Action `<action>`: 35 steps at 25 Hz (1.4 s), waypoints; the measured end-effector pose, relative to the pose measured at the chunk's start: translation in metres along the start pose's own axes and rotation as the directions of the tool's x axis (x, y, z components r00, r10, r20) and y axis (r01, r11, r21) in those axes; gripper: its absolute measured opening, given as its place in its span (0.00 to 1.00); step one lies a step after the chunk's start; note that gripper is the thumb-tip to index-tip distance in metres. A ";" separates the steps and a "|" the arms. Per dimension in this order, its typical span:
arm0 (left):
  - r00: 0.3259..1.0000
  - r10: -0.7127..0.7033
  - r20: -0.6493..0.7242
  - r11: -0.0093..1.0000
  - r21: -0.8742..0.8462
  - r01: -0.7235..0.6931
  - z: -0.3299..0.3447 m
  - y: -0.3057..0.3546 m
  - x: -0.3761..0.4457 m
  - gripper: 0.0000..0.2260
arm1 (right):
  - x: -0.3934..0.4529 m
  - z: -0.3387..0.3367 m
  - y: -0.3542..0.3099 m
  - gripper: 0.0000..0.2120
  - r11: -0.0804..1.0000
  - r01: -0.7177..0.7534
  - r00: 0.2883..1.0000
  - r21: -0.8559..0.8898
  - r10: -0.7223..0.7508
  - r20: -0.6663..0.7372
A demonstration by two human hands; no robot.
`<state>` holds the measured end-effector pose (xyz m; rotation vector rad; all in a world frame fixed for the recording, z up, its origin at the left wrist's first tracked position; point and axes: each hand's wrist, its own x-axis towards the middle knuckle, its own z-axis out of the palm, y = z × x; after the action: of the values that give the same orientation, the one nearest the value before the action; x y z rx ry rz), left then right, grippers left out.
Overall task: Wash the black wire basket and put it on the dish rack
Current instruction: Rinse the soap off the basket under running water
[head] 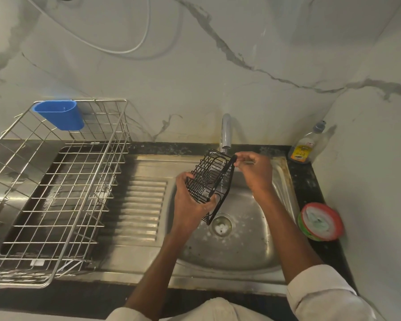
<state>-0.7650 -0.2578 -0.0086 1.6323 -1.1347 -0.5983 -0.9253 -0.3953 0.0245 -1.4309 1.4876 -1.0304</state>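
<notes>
Steel sink: one black wire basket under tap, left hand fingers gripping, right hand pinching rim.

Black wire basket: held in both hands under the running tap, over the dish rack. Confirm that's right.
Not quite. The head view shows the black wire basket held by the left hand and right hand under the running tap, but over the sink. The dish rack stands apart, to the left.

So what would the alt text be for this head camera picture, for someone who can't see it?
A person's left hand and right hand hold a black wire basket tilted under a running tap over a steel sink. A wire dish rack with a blue cup stands to the left.
</notes>
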 end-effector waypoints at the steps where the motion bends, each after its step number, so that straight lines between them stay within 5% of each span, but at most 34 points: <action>1: 1.000 -0.003 -0.001 1.000 0.000 0.003 -0.001 0.001 -0.001 0.34 | 0.000 0.003 0.000 0.12 1.000 -0.004 1.000 0.004 0.004 0.010; 7: 1.000 -0.004 -0.026 1.000 -0.020 0.003 -0.010 0.002 0.003 0.33 | 0.001 0.015 -0.002 0.11 1.000 -0.013 1.000 0.013 0.013 0.024; 17: 0.985 -0.019 0.169 0.999 -0.038 0.026 0.001 -0.005 0.023 0.35 | 0.009 -0.016 0.011 0.10 0.992 -0.061 0.997 -0.106 0.065 0.039; 29: 0.968 -0.095 0.234 0.953 -0.260 0.157 -0.032 0.002 0.052 0.36 | -0.008 0.002 0.012 0.14 0.977 -0.052 0.982 -0.205 0.088 0.169; 35: 0.943 -0.188 0.273 0.950 -0.192 0.245 -0.037 0.000 0.062 0.38 | -0.016 0.013 0.011 0.08 0.966 -0.040 0.985 -0.254 0.080 0.151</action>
<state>-0.7079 -0.2967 0.0132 1.5252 -1.0285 -1.0657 -0.9160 -0.3788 0.0104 -1.5924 1.5734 -0.6905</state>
